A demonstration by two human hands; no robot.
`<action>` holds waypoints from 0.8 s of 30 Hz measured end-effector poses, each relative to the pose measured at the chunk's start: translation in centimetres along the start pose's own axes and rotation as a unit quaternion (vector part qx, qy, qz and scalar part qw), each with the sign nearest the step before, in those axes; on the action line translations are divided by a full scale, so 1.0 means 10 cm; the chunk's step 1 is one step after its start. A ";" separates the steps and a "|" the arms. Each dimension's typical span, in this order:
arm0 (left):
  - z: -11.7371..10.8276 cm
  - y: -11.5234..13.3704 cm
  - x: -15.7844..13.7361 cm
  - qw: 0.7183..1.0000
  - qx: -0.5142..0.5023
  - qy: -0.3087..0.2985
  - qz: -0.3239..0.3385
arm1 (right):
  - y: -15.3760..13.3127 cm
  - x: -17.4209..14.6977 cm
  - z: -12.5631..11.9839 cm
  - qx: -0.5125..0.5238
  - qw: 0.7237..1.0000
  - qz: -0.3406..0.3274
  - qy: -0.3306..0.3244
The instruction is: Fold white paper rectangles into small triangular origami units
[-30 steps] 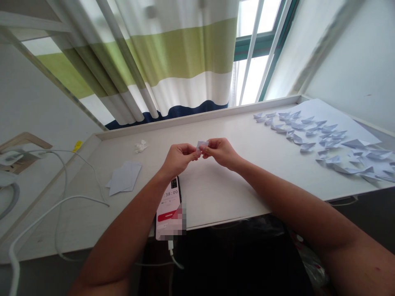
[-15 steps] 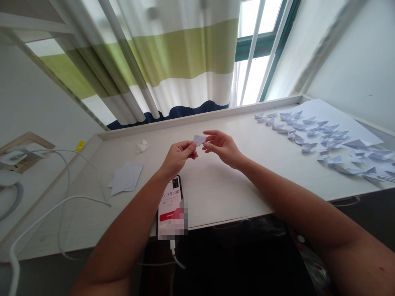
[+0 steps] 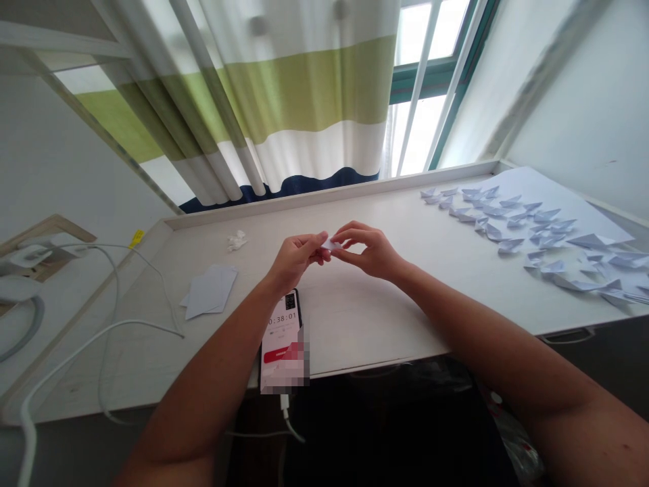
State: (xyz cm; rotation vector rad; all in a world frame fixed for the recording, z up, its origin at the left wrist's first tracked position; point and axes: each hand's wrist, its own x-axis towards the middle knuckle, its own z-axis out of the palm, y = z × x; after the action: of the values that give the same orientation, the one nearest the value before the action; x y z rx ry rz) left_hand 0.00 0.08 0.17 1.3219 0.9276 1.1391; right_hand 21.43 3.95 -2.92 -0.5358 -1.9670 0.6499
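Observation:
A small folded piece of white paper (image 3: 329,244) is held above the middle of the desk, mostly covered by fingers. My left hand (image 3: 300,256) pinches its left side between thumb and fingers. On the right side, my right hand (image 3: 366,247) has its thumb and fingertips closed on the same paper. How the folds lie is too small to make out. Several folded paper boats (image 3: 512,218) stand in rows on the right of the desk. To the left lies a small stack of flat white paper sheets (image 3: 211,291).
A phone (image 3: 282,345) showing a timer lies at the desk's front edge under my left forearm, a white cable plugged into it. A crumpled tissue (image 3: 236,240) sits at the back left. White cables (image 3: 109,331) cross the left side. A large white sheet (image 3: 552,193) lies beneath some boats.
My right hand has closed in from slightly apart and now grips the paper too. The paper has tilted and shows less of its face between my fingers.

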 end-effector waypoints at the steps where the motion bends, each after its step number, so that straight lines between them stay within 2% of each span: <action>1: -0.01 -0.01 0.00 1.000 0.006 -0.011 0.008 | -0.01 0.00 -0.01 -0.001 1.000 -0.001 0.003; 4: -0.03 -0.04 0.01 0.998 0.046 -0.014 0.037 | -0.03 0.01 -0.01 -0.001 1.000 0.010 0.008; 9: -0.05 -0.11 0.03 0.987 0.138 0.020 0.078 | -0.05 0.00 0.01 0.002 0.999 0.049 -0.014; 15: -0.05 -0.13 0.03 0.959 0.232 0.098 0.127 | -0.03 -0.01 0.04 0.022 0.991 0.128 0.002; 17: -0.05 -0.13 0.03 0.959 0.222 0.107 0.138 | -0.05 -0.01 0.04 0.034 0.989 0.146 0.006; 19: -0.04 -0.13 0.02 0.971 0.181 0.090 0.131 | -0.07 -0.01 0.04 0.063 0.985 0.161 -0.004; 24: -0.01 -0.11 0.01 0.992 0.083 0.057 0.074 | -0.10 0.00 0.06 0.128 0.973 0.191 -0.021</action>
State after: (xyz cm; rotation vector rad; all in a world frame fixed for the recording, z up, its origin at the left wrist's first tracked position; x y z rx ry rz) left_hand 0.03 0.35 -0.94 1.4930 1.0392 1.2836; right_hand 20.84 3.07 -2.51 -0.7507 -1.7944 1.1452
